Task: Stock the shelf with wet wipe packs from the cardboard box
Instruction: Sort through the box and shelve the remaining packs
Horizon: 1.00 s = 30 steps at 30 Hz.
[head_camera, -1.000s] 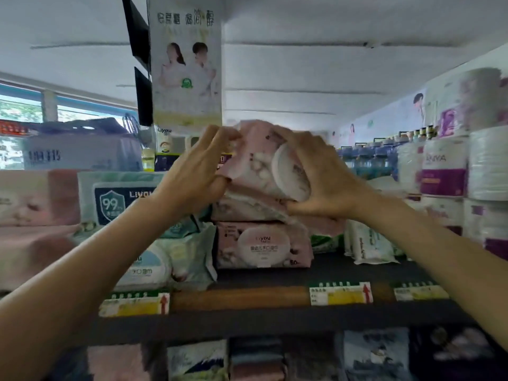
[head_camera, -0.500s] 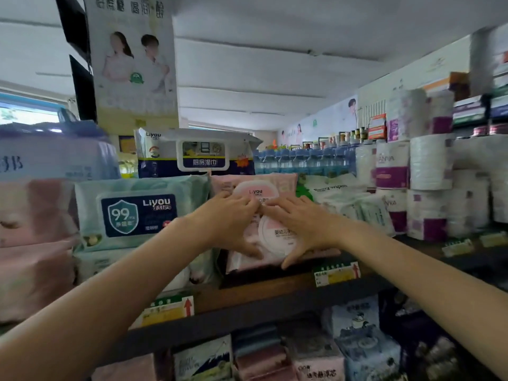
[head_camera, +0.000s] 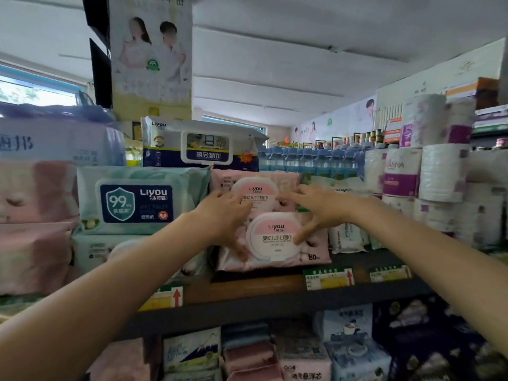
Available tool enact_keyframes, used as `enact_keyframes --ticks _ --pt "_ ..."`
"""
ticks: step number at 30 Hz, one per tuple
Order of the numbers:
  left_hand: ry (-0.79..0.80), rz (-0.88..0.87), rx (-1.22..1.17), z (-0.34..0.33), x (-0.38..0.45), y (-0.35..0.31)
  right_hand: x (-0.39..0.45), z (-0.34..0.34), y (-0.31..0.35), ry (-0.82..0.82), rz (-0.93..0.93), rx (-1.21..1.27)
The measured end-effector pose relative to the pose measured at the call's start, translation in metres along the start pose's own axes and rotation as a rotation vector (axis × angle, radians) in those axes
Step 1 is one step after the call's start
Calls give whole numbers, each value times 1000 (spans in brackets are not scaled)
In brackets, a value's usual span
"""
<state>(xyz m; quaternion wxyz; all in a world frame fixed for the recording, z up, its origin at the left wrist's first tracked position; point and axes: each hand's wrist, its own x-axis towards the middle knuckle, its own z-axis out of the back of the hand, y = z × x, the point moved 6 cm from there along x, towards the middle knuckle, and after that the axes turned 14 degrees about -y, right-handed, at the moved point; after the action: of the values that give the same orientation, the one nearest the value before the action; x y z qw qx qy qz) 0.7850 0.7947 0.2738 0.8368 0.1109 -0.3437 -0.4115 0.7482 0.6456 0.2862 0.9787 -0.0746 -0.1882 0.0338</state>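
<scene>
Pink wipe packs point(head_camera: 275, 215) partly hidden behind left hand point(head_camera: 222, 215), right hand point(head_camera: 316, 210).

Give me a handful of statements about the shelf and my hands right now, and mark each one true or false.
1. Both hands, left hand and right hand, touch the pink wipe packs. True.
2. The pink packs lie on the floor. False: they are stacked on the shelf.
3. A green pack marked 99 sits left of the pink packs. True.
4. The right hand holds a water bottle. False: its spread fingers rest against the pink packs; the bottles stand behind.
5. Toilet paper rolls stand to the right. True.
</scene>
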Motion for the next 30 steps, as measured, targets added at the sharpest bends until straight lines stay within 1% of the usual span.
enact_keyframes --ticks 2,4,8,11,14,17,19,20,21,24,26,30 --pt "30 45 -8 -2 -3 -2 -8 -9 -6 93 -54 170" --pt "19 71 -11 -2 -6 -3 -12 -15 -8 93 -46 270" --pt "-58 87 76 1 -12 -5 -3 -16 -9 -108 -19 382" --pt "-89 51 190 2 -13 -13 -4 -22 -7 -182 -19 377" --pt "-5 13 197 -2 -12 -25 -17 -36 -5 -203 17 257" --pt "139 42 128 -3 -9 -26 -23 -47 -7 -136 57 154" --pt "197 82 83 2 -7 -25 -23 -44 -10 -63 48 205" --pt "198 95 57 5 -5 -27 -23 -41 -9 -41 31 243" --pt "175 101 24 9 -4 -29 -24 -39 -9 -40 13 260" --pt "72 107 -112 15 0 -36 -25 -31 -7 -145 -44 201" --pt "-1 109 -204 17 1 -40 -34 -24 -5 -184 -79 183" --pt "-279 57 -371 34 6 -75 -81 -3 -7 -251 -132 134"
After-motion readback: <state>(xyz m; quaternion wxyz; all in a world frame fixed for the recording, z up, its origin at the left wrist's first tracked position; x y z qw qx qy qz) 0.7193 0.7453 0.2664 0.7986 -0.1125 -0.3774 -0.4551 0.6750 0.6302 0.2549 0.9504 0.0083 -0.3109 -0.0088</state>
